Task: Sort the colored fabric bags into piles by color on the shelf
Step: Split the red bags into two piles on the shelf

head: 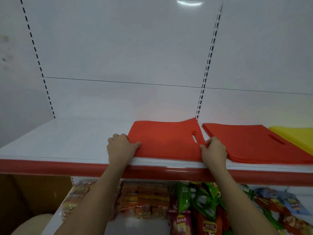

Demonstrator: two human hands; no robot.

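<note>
Head view: both hands' fingers (135, 144) pinch a flat red fabric bag (164, 139) on the smooth white shelf (59, 139).

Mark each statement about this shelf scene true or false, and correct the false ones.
1. Both hands hold the same red bag. True: the left hand grips its left edge and the right hand its right edge, on the held red bag.
2. A pile of red bags lies to the left of the held one. False: the red pile lies to its right.
3. Yellow bags sit at the far right of the shelf. True: the yellow bags are beyond the red pile.
4. The shelf has a blue front edge. False: the shelf edge is red.
5. The space below the shelf is bare. False: snack packets lie there.
</note>
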